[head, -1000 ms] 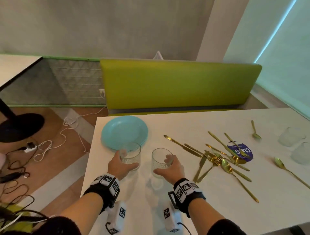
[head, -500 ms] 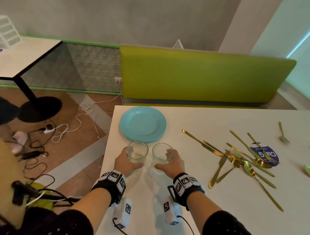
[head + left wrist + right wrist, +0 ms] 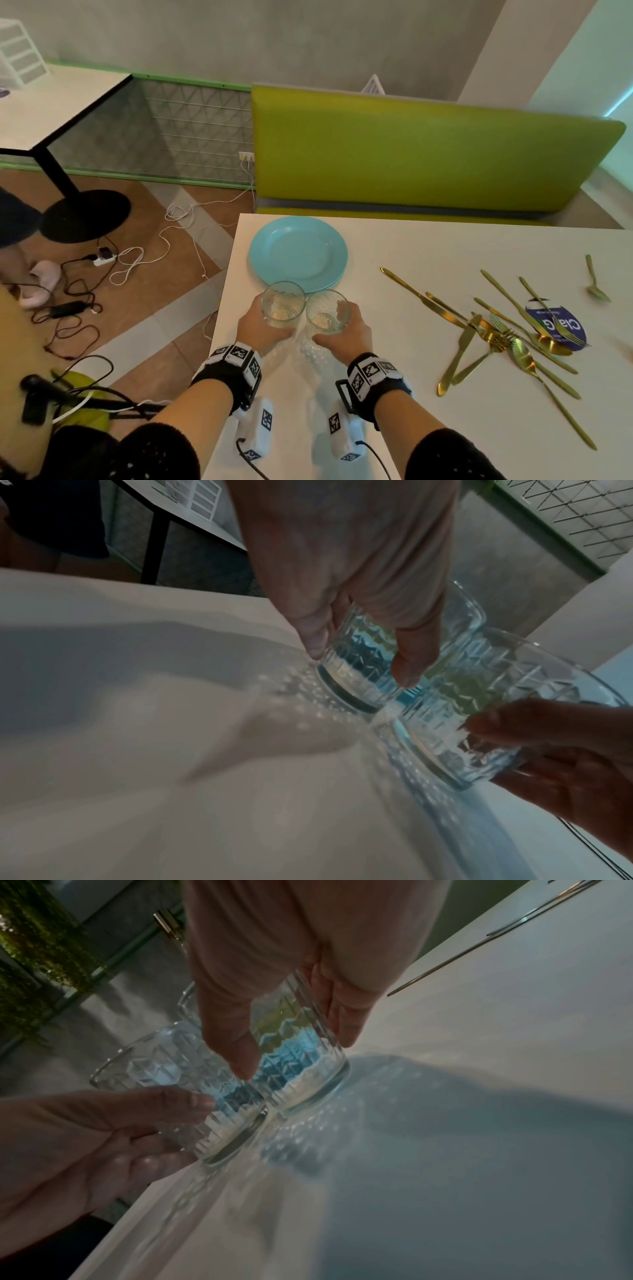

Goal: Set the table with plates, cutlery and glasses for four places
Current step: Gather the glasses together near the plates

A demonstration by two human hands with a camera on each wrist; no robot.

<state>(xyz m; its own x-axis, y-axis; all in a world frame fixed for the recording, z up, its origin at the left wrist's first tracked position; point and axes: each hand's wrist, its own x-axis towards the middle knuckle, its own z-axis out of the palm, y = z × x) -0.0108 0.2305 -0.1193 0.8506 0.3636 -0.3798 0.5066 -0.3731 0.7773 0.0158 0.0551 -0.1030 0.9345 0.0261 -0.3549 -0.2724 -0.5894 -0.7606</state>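
Observation:
Two clear patterned glasses stand side by side on the white table (image 3: 428,246), just in front of a stack of light blue plates (image 3: 298,255). My left hand (image 3: 265,323) grips the left glass (image 3: 283,305) round its side. My right hand (image 3: 346,329) grips the right glass (image 3: 329,311). The left wrist view shows my left hand (image 3: 361,658) with thumb and fingers round the left glass (image 3: 363,685). In the right wrist view my right hand (image 3: 294,1049) wraps the right glass (image 3: 301,1080). Their bases are almost touching. Gold cutlery (image 3: 496,329) lies scattered to the right.
A lone gold spoon (image 3: 594,284) lies at the far right, and a blue sticker (image 3: 561,325) sits under some cutlery. The table's left edge (image 3: 222,308) is close to my left hand. Behind the table stands a green bench (image 3: 428,150). Cables (image 3: 102,274) cover the floor at left.
Both hands have slid the glasses closer together and up towards the plates. The view has turned left, so the far-right glasses have dropped out of sight.

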